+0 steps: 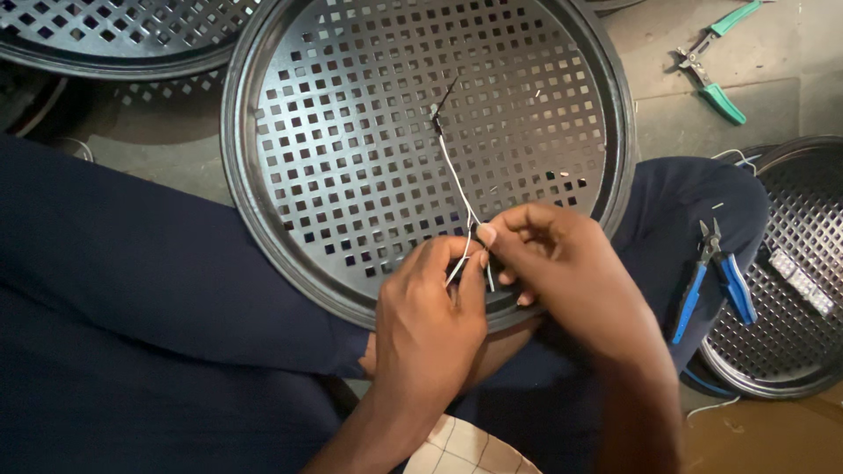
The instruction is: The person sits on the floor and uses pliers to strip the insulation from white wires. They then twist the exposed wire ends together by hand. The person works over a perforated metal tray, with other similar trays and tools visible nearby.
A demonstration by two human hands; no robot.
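Both hands, left hand [430, 320] and right hand [549, 259], pinch white wire [452, 175] at perforated pan's [255, 211] 6 o'clock rim; best kept taut, grips close together.

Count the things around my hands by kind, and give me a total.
Round perforated black pans: 3, one in the lap, one top left, one at right
Pliers: 2, green-handled, blue-handled
White wire held by both hands: 1
Total: 6
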